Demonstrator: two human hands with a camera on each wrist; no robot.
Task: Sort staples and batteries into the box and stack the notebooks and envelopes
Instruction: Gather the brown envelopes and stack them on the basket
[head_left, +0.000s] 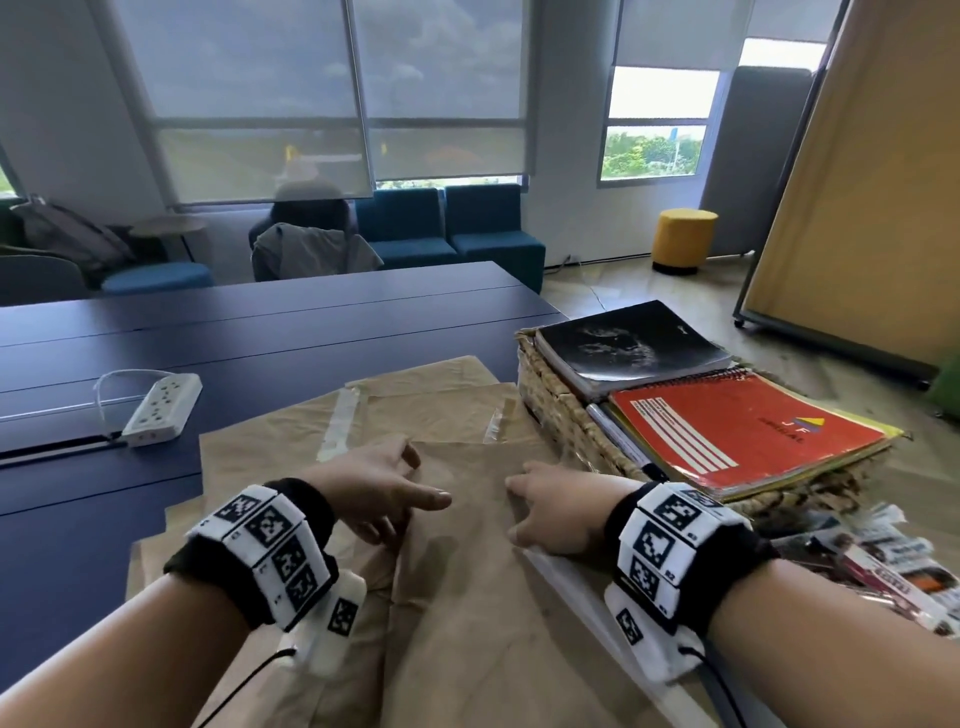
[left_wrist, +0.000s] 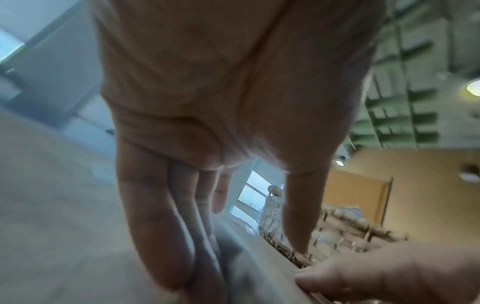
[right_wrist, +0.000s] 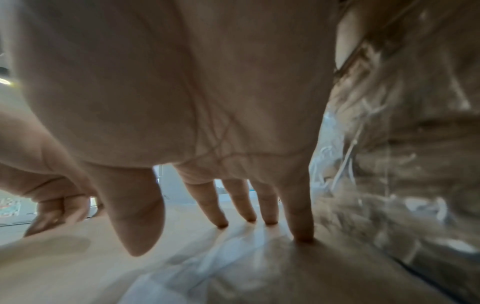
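Several brown paper envelopes (head_left: 467, 597) lie overlapping on the dark blue table (head_left: 260, 322) in front of me. My left hand (head_left: 395, 483) rests on them with straight fingers (left_wrist: 155, 236) touching the paper and the thumb out to the right. My right hand (head_left: 540, 512) is spread just right of it, and its fingertips (right_wrist: 302, 236) press down on the top envelope. Neither hand holds anything. A black notebook (head_left: 628, 343) and a red spiral notebook (head_left: 748, 431) lie on top of a wicker basket (head_left: 561, 410) at the right.
A white power strip (head_left: 161, 410) with its cable lies on the table at the left. Plastic-wrapped printed packets (head_left: 883, 561) sit at the right, in front of the basket. Chairs and blue sofas stand beyond the table's far edge.
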